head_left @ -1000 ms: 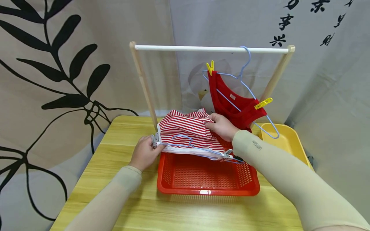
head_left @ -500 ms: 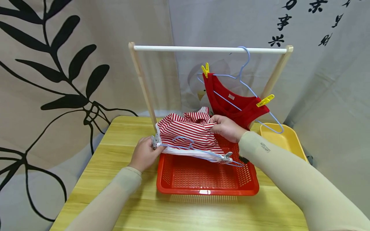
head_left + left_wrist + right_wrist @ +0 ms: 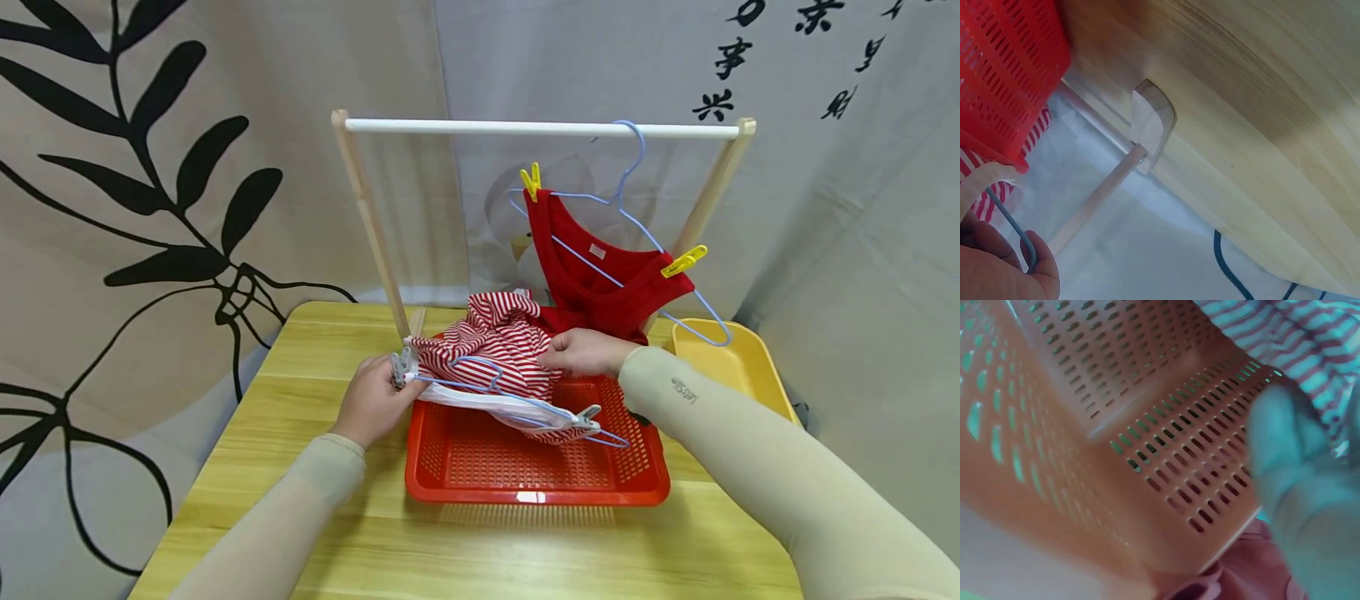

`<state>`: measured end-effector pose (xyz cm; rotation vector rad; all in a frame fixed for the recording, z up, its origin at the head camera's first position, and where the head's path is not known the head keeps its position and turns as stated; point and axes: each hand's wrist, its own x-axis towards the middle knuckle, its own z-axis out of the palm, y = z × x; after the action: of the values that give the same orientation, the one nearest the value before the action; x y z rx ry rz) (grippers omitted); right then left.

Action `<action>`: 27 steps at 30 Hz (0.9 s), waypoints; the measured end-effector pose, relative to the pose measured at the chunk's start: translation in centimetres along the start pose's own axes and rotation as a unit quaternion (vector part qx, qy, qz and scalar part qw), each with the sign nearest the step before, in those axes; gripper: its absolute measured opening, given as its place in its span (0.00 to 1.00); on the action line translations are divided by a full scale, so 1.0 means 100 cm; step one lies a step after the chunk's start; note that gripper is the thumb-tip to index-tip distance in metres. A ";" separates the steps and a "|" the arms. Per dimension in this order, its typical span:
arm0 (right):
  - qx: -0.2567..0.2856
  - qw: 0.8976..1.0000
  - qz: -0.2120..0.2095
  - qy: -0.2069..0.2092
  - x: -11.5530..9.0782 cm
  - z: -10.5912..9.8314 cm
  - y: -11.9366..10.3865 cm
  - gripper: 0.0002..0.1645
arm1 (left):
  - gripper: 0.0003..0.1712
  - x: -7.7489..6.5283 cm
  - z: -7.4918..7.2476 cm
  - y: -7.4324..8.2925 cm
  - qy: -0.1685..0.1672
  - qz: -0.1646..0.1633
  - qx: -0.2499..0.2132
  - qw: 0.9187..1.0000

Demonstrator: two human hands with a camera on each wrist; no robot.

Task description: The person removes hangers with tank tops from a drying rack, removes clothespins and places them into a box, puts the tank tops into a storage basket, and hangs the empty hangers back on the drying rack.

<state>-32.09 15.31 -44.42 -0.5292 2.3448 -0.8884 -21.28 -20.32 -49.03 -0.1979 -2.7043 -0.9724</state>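
Observation:
My left hand (image 3: 375, 400) grips the left end of a blue wire hanger (image 3: 480, 387), next to a grey clothespin (image 3: 405, 367). A red-and-white striped garment (image 3: 495, 342) with a white band hangs from this hanger, bunched over the red basket (image 3: 540, 497). Another grey clothespin (image 3: 588, 417) clips the band near the right end. With its fingertips at the right edge of the striped cloth, my right hand (image 3: 581, 352) pinches it. In the right wrist view, the right hand (image 3: 1304, 469) is blurred beside the basket's slotted wall (image 3: 1185, 444).
Behind the basket stands a wooden rack with a white rail (image 3: 480, 127). From it hangs a red top (image 3: 600, 275) on a second blue hanger (image 3: 633, 167), held by yellow clothespins (image 3: 684, 261). A yellow tray (image 3: 731, 358) lies at the back right of the wooden table (image 3: 360, 533).
The striped cloth, spread toward the back before, has dropped and bunched toward the right hand, baring the rack's left foot. The red top has swung slightly. My left hand stays on the hanger.

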 end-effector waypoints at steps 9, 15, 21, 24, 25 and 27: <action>-0.086 0.991 -0.009 0.100 0.015 0.006 -0.008 0.37 | 0.16 -0.001 0.000 -0.001 0.000 0.004 0.002 1.000; -0.115 0.991 -0.035 0.051 0.030 0.013 -0.009 0.58 | 0.18 -0.001 0.001 0.000 -0.001 -0.001 0.000 1.000; -0.169 0.982 -0.052 0.071 0.038 0.014 -0.008 0.43 | 0.18 0.000 0.002 0.001 0.000 -0.003 0.000 1.000; -0.179 0.977 -0.059 0.096 0.038 0.013 -0.007 0.30 | 0.18 0.000 0.002 0.000 0.002 -0.002 0.003 1.000; -0.176 0.977 -0.060 0.103 0.038 0.012 -0.007 0.26 | 0.18 0.000 0.002 0.000 0.002 -0.002 0.004 1.000; -0.166 0.978 -0.057 0.117 0.037 0.012 -0.007 0.19 | 0.18 0.000 0.002 0.000 0.002 -0.002 0.005 1.000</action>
<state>-34.00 12.28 -46.04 -0.7341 2.7227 -0.6377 -21.35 -20.19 -49.22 -0.1889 -2.7063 -0.9592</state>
